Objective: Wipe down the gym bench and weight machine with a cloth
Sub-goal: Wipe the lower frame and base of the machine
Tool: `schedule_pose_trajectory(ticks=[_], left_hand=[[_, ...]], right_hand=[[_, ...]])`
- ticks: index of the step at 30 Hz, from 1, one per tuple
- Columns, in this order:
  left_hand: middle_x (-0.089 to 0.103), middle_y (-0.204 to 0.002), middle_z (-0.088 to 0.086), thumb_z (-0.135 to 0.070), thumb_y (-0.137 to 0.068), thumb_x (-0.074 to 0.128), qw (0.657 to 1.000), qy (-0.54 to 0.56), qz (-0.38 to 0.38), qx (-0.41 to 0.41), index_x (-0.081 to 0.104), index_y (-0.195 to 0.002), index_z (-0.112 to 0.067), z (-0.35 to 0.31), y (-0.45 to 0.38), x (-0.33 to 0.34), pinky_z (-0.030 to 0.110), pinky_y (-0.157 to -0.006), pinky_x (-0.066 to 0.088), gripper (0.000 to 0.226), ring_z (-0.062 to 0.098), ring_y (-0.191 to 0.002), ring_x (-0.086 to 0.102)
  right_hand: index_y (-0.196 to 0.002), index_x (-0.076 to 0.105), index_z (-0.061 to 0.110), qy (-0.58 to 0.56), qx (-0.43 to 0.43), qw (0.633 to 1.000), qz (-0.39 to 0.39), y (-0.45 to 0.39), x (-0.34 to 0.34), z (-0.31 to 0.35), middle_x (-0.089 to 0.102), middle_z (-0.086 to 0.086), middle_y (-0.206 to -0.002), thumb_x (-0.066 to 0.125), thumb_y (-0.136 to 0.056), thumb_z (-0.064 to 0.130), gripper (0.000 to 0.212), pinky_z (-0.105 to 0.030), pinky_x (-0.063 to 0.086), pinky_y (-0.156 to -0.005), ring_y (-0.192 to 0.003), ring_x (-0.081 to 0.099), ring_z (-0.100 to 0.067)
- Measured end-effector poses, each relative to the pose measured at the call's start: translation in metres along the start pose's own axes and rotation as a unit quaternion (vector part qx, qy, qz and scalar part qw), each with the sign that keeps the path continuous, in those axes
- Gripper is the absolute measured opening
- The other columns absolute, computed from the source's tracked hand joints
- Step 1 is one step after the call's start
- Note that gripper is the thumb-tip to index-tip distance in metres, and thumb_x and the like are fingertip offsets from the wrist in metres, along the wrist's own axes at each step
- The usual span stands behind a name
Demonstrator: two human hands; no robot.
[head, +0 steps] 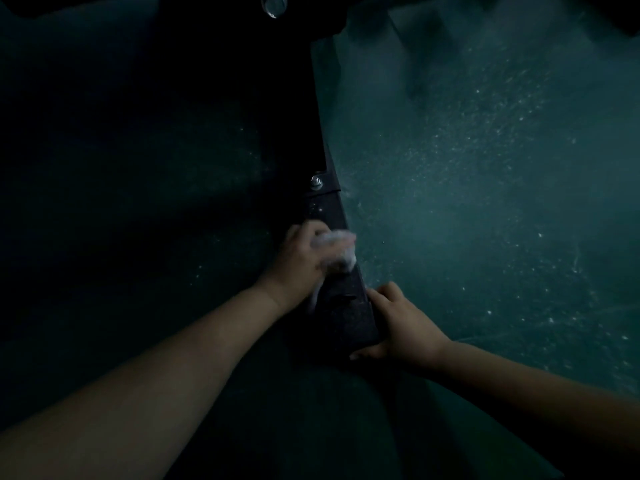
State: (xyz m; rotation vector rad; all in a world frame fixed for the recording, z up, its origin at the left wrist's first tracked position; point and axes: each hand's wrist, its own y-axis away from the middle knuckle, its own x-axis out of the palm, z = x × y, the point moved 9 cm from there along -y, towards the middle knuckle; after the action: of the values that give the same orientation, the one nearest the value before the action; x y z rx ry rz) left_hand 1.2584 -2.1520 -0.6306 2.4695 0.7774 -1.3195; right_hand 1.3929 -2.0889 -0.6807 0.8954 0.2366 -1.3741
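A dark teal floor [485,202] fills the view, speckled with pale flecks and fine scratches, brighter to the right of a black metal base bar [341,306] and deep in shadow to its left. The bar lies flat on the floor and runs away from the camera. A bolt with a nut [316,183] stands on its top face toward the far end. Beyond the bolt the bar disappears into darkness. A shiny round fitting [274,4] shows far past it, at the top edge.

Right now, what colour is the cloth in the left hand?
White or pale grey; the cloth looks blurred in the dim head view.
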Motion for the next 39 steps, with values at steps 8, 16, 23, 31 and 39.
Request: schedule_pose_trajectory(ticks=[8, 16, 23, 31, 39], left_hand=[[0.051, -0.107, 0.016, -0.033, -0.081, 0.059, 0.999, -0.019, -0.04, -0.007, 0.063, -0.126, -0.019, -0.008, -0.006, -0.008, 0.026, -0.088, 0.033, 0.048, 0.029, -0.098, 0.043], [0.047, -0.108, 0.02, -0.013, -0.086, 0.061, 0.989, -0.012, -0.097, -0.115, 0.061, -0.129, -0.017, 0.037, -0.048, -0.014, 0.033, -0.093, 0.037, 0.043, 0.035, -0.103, 0.043], [0.038, -0.104, 0.003, -0.019, -0.079, 0.064, 0.994, -0.029, -0.013, 0.108, 0.059, -0.124, -0.032, -0.014, 0.022, 0.002, 0.029, -0.083, 0.035, 0.047, 0.022, -0.091, 0.038], [0.037, -0.098, 0.007, -0.007, -0.081, 0.071, 0.993, -0.021, -0.088, -0.072, 0.059, -0.13, -0.024, 0.027, -0.02, -0.011, 0.018, -0.084, 0.026, 0.054, 0.03, -0.094, 0.044], [0.038, -0.1, 0.009, -0.03, -0.086, 0.067, 0.992, -0.003, -0.071, -0.1, 0.061, -0.129, -0.018, 0.03, -0.032, -0.015, 0.014, -0.082, 0.031, 0.045, 0.016, -0.095, 0.033]], right_hand=[[-0.152, 0.01, 0.023, -0.045, -0.012, 0.999, 0.024, -0.005, 0.0, -0.003, 0.033, 0.002, -0.125, 0.088, -0.05, 0.053, 0.131, -0.011, 0.025, -0.096, -0.122, 0.041, -0.016], [-0.153, 0.009, 0.027, -0.07, -0.017, 0.997, 0.026, -0.009, 0.004, -0.008, 0.033, 0.006, -0.12, 0.087, -0.046, 0.059, 0.135, -0.012, 0.029, -0.099, -0.116, 0.041, -0.008], [-0.153, 0.007, 0.028, -0.064, -0.014, 0.998, 0.015, -0.009, 0.002, -0.01, 0.034, 0.006, -0.123, 0.086, -0.046, 0.06, 0.136, -0.019, 0.034, -0.102, -0.117, 0.042, -0.009], [-0.152, 0.009, 0.03, -0.059, -0.02, 0.998, 0.017, -0.01, 0.002, -0.007, 0.035, 0.005, -0.123, 0.081, -0.041, 0.068, 0.138, -0.028, 0.038, -0.106, -0.12, 0.045, -0.014], [-0.14, 0.038, 0.011, -0.026, -0.033, 0.998, -0.036, 0.0, -0.001, -0.005, 0.034, 0.003, -0.109, 0.09, -0.053, 0.041, 0.105, -0.014, 0.031, -0.097, -0.108, 0.048, -0.019]])
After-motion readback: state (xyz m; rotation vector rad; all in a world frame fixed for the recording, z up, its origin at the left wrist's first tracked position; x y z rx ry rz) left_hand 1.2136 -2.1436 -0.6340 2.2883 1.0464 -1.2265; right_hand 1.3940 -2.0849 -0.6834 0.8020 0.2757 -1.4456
